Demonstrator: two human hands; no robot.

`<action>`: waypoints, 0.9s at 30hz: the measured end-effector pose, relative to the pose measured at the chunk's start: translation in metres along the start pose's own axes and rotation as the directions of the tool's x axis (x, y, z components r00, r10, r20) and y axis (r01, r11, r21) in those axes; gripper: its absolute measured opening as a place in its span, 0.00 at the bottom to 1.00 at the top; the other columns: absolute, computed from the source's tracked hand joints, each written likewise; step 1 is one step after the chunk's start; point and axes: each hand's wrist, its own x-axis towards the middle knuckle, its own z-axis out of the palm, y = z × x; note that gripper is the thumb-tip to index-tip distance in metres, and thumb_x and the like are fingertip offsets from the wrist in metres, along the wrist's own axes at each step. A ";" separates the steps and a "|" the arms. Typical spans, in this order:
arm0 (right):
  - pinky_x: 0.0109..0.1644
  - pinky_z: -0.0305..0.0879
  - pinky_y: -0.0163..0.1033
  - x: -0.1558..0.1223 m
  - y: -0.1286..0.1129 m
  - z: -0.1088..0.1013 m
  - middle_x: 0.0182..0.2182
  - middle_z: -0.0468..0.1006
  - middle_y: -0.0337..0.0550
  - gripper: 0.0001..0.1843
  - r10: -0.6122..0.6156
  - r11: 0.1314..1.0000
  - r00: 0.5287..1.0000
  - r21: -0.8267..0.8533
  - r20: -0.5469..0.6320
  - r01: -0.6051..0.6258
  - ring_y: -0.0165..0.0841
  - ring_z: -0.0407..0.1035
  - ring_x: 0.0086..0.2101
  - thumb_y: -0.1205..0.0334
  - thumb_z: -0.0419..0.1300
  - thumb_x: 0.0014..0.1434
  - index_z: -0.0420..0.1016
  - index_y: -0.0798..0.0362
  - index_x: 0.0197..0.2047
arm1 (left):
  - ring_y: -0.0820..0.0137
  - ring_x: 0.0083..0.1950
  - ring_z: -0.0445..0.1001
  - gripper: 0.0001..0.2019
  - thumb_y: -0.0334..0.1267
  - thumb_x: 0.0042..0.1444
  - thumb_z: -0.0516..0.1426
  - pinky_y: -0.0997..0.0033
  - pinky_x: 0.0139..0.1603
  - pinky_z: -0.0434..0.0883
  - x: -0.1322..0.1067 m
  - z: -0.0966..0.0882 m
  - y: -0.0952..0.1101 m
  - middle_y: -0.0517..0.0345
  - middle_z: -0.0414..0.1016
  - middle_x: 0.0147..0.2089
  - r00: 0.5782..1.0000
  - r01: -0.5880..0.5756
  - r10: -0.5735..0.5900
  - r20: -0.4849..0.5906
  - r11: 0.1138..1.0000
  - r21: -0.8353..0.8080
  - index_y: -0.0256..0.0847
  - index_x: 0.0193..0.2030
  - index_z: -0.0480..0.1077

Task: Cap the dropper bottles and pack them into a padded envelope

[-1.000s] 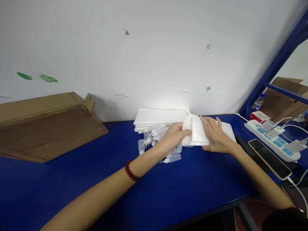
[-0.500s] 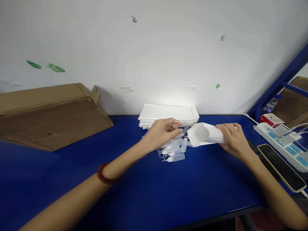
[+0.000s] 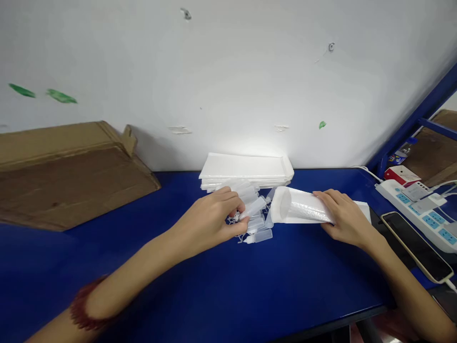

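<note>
My left hand [image 3: 214, 216] is at the left side of a pile of small clear plastic squeeze bottles [image 3: 262, 235] with white caps. Its thumb and forefinger are pinched on one squeeze bottle [image 3: 254, 208], whose clear body points up and to the right. Around the right of the pile, my right hand [image 3: 344, 216] is wrapped over a white bubble mailer [image 3: 307, 209]. The mailer's mouth gapes toward the pile, showing bubble lining; I cannot see whether anything is deeper inside.
Behind the pile, a stack of white bubble mailers [image 3: 246, 166] lies against the wall. A brown cardboard box [image 3: 71, 186] stands at left. On the right are a phone [image 3: 416, 245], a power strip [image 3: 421, 212] with cables and a red-and-white box [image 3: 402, 176].
My left hand has come down to the pile and closed on a squeeze bottle. The mailer in my right hand has shifted slightly left, with its mouth still wide. The camera view has moved a little.
</note>
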 end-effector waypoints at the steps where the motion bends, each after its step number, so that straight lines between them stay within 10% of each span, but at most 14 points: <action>1: 0.46 0.65 0.51 0.000 -0.001 0.001 0.49 0.71 0.58 0.33 0.001 1.000 1.000 0.024 0.018 -0.001 0.49 0.67 0.46 0.68 0.56 0.49 0.62 0.61 0.60 | 0.66 0.32 0.69 0.09 0.40 0.56 0.54 0.70 0.30 0.64 0.002 -0.003 0.001 0.57 0.71 0.27 0.999 -0.044 0.044 -0.006 0.999 0.024 0.39 0.30 0.70; 6: 0.48 0.66 0.53 0.000 -0.011 0.004 0.49 0.70 0.57 0.34 -0.009 0.989 0.998 0.147 0.058 0.000 0.49 0.66 0.46 0.68 0.55 0.49 0.60 0.61 0.61 | 0.64 0.32 0.72 0.08 0.35 0.58 0.55 0.70 0.26 0.63 0.028 0.000 0.030 0.52 0.75 0.29 0.948 -0.319 0.303 0.099 0.899 0.300 0.35 0.30 0.72; 10: 0.48 0.67 0.52 0.002 -0.007 0.004 0.46 0.69 0.56 0.34 0.063 0.969 0.998 0.240 0.016 -0.065 0.47 0.67 0.44 0.68 0.54 0.48 0.60 0.61 0.60 | 0.65 0.37 0.75 0.12 0.33 0.66 0.49 0.69 0.31 0.69 0.044 -0.004 0.040 0.51 0.79 0.37 0.885 -0.366 0.433 -0.169 0.874 0.321 0.36 0.48 0.72; 14: 0.47 0.67 0.51 0.003 0.000 -0.002 0.45 0.70 0.54 0.30 0.162 0.941 0.983 0.314 -0.090 -0.127 0.47 0.68 0.43 0.66 0.54 0.50 0.61 0.59 0.58 | 0.62 0.42 0.76 0.13 0.38 0.65 0.50 0.66 0.36 0.70 0.038 -0.023 0.005 0.49 0.80 0.41 0.909 -0.144 0.227 -0.349 0.958 0.248 0.38 0.46 0.74; 18: 0.42 0.67 0.46 0.003 -0.005 -0.005 0.41 0.71 0.47 0.27 0.210 0.875 0.970 0.467 -0.126 -0.129 0.42 0.69 0.39 0.65 0.55 0.51 0.62 0.53 0.56 | 0.60 0.39 0.75 0.14 0.46 0.59 0.54 0.64 0.35 0.69 0.026 -0.028 -0.036 0.50 0.79 0.38 0.991 0.041 -0.019 -0.129 0.985 0.170 0.39 0.40 0.75; 27: 0.48 0.66 0.51 0.003 -0.008 0.013 0.47 0.68 0.53 0.32 0.180 0.887 0.981 0.444 -0.068 -0.132 0.46 0.67 0.45 0.65 0.54 0.50 0.57 0.55 0.60 | 0.60 0.39 0.74 0.09 0.45 0.52 0.56 0.66 0.34 0.68 0.019 -0.010 -0.037 0.52 0.76 0.37 0.973 0.187 -0.209 0.100 0.963 0.195 0.43 0.33 0.71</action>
